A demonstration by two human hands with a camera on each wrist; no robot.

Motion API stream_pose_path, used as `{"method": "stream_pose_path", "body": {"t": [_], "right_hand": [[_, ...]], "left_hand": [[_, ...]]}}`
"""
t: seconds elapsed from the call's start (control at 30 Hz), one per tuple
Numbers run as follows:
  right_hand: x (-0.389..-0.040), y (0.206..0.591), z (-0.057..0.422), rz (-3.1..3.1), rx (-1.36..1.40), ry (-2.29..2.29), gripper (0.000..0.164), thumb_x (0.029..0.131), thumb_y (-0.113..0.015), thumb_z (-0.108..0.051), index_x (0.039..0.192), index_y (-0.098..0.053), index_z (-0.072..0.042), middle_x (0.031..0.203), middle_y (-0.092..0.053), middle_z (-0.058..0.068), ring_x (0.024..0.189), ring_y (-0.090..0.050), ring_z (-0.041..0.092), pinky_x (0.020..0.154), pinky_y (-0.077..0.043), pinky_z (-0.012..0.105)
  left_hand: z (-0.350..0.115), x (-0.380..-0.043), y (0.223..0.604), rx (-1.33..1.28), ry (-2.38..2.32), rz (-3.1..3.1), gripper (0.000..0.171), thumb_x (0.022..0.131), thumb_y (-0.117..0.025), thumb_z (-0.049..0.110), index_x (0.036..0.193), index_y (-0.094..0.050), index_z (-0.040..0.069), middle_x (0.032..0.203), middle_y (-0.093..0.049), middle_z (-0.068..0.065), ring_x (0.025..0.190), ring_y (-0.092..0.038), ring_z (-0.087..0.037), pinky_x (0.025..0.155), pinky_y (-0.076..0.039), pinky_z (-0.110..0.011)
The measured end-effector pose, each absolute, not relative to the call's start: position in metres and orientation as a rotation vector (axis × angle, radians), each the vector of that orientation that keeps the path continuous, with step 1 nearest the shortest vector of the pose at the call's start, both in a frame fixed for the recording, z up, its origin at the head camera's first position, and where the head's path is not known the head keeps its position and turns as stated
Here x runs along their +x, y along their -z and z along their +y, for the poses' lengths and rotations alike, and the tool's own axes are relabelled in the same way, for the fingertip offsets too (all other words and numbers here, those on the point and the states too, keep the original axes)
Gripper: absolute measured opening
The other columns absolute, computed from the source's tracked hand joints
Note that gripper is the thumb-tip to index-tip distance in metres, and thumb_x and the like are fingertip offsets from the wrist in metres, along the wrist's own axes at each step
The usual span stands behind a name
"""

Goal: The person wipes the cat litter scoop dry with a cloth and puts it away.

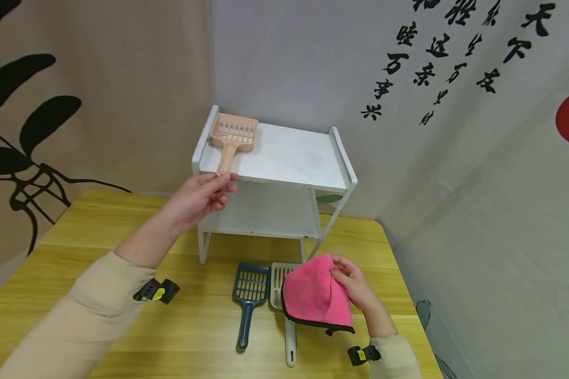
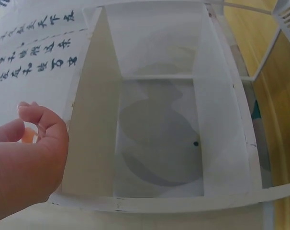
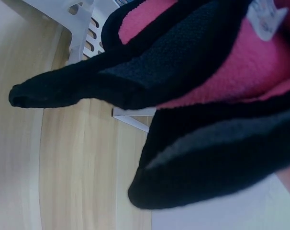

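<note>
In the head view my left hand [image 1: 200, 199] pinches the handle end of a beige litter scoop [image 1: 237, 131], which lies on the top shelf at its left side. The left wrist view shows that hand [image 2: 32, 153] with curled fingers beside the shelf, the scoop mostly hidden. My right hand [image 1: 355, 281] grips a pink cloth [image 1: 313, 292] with black edging, bunched and hanging over the table. In the right wrist view the cloth [image 3: 260, 62] covers much of the picture, and a pale tag shows on it. Below the cloth lies a light grey litter scoop [image 1: 290, 337], partly covered from sight.
A white two-tier shelf [image 1: 294, 155] stands at the back of the wooden table [image 1: 170, 321]. A dark blue litter scoop [image 1: 251, 289] lies in front of it, left of the grey one. Behind are cloth walls with black lettering [image 1: 436, 47] and leaf prints.
</note>
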State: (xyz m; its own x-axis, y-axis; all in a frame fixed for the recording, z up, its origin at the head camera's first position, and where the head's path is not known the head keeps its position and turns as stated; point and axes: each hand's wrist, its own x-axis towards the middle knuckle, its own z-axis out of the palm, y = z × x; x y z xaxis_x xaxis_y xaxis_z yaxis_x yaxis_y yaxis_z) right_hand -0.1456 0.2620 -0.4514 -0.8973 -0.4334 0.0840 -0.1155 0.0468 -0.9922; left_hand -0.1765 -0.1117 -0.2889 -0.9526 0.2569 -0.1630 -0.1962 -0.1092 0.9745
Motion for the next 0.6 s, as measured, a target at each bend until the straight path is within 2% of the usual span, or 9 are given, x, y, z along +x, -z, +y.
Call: {"method": "stream_pose_path", "body": {"t": [0.37,0.5,0.6], "right_hand": [[-0.145,0.45,0.262,2.088,-0.562,1.937,0.026,0.097,-0.045,-0.005,0.108,-0.058,-0.024,0.096,-0.063,-0.012,0.087,-0.057,0.001,0.075,-0.048,0.016],[-0.144,0.45,0.263,2.081,-0.563,1.943,0.026,0.097,-0.045,-0.005,0.108,-0.058,-0.024,0.097,-0.063,-0.012,0.088,-0.057,0.001,0.075,-0.048,0.016],[-0.144,0.45,0.263,2.075,-0.574,1.948,0.026,0.097,-0.044,-0.004,0.108,-0.058,-0.024,0.097,-0.063,-0.012,0.088,-0.057,0.001,0.075,-0.048,0.015]], "left_hand": [[-0.113,-0.186,0.289,0.042,-2.043,1.924,0.036,0.099,-0.038,0.042,0.11,-0.054,0.012,0.08,-0.06,0.014,0.065,-0.047,0.0,0.061,-0.044,-0.013],[-0.113,-0.188,0.288,0.044,-2.019,1.92,0.039,0.097,-0.038,0.046,0.103,-0.056,0.012,0.079,-0.059,0.013,0.063,-0.046,0.0,0.058,-0.042,-0.013],[-0.113,-0.189,0.289,0.065,-1.98,1.948,0.038,0.097,-0.042,0.046,0.104,-0.056,0.011,0.08,-0.059,0.012,0.063,-0.046,-0.001,0.057,-0.041,-0.014]]}}
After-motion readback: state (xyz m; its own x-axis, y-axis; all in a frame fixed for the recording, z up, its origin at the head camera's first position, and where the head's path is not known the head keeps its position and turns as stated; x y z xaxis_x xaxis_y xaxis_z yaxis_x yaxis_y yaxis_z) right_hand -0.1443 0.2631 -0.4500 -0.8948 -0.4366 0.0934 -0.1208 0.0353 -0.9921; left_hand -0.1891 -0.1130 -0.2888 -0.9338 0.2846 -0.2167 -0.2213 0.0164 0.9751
